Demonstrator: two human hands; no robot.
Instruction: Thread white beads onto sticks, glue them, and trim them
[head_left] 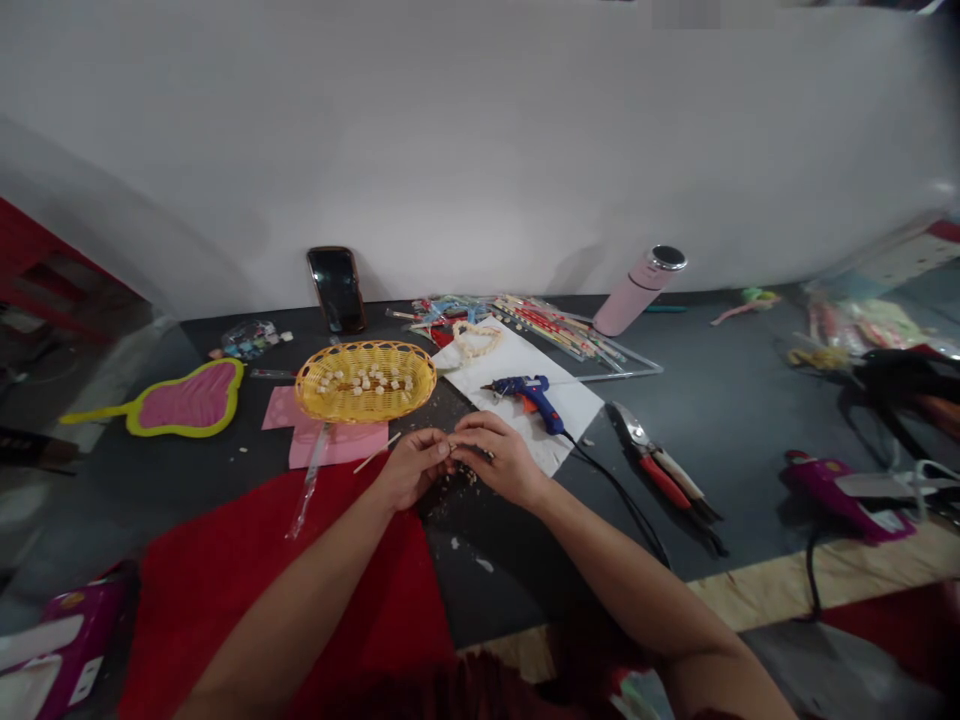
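"What sits left of the fingers?"
"An oval yellow wicker basket (365, 405) with small whitish pieces (367, 380)."
"And the hands?"
"Left (420, 468) and right (501, 458) touch, fingertips pinched together; anything between is too small to tell. Tiny pale crumbs (466, 474) lie just below."
"Rightward?"
"A blue plastic glue gun (529, 390)."

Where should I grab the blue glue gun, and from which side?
The glue gun is probably best taken by its handle, coming from the right with your right hand: the nozzle points left, the handle slants toward you on the right, and the cord leaves its near end.
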